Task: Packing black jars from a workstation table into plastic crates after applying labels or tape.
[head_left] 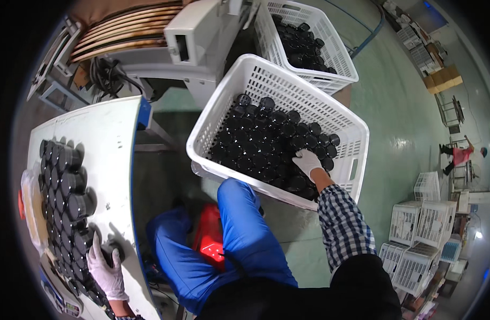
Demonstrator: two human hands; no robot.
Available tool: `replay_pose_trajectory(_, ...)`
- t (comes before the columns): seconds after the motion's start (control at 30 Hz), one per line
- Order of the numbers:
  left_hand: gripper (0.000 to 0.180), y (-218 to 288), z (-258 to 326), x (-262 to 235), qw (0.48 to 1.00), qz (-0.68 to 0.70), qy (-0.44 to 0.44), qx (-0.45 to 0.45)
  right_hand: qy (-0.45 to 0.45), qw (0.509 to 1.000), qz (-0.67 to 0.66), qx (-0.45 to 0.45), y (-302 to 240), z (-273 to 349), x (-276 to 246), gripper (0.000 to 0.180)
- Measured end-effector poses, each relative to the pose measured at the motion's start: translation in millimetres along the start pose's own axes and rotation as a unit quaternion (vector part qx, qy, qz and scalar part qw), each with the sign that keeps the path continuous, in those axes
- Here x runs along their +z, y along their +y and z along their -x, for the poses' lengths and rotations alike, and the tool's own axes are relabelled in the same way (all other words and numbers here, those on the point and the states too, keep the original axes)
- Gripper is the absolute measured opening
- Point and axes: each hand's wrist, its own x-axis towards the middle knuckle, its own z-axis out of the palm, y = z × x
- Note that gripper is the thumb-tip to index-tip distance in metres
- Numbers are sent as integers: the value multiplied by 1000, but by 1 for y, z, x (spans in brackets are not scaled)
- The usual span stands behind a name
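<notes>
My left hand [107,272], in a white glove, is at the near end of the white table. Its thumb and forefinger are apart, around a short black jar [113,250] beside the rows. Many more black jars [69,181] stand packed together along the table's left side. To the right, my gloved right hand [308,162] reaches into a white slatted crate [279,72]. Its fingers curl down onto a black jar among the glossy heap [255,138]; the fingertips are partly hidden.
Behind the near crate is a second white crate [330,42] with black jars. A machine with slatted rollers [127,32] stands beyond the table. Between my legs is a red stool [210,234]. Stacked white crates [415,266] and a distant person [461,154] are at right.
</notes>
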Motion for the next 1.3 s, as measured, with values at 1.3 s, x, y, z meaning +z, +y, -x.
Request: replay_pose_trajectory(1.3,30,52,54,-15,957,268,99,45,-17,848,180,-499,-355,161,-53,75)
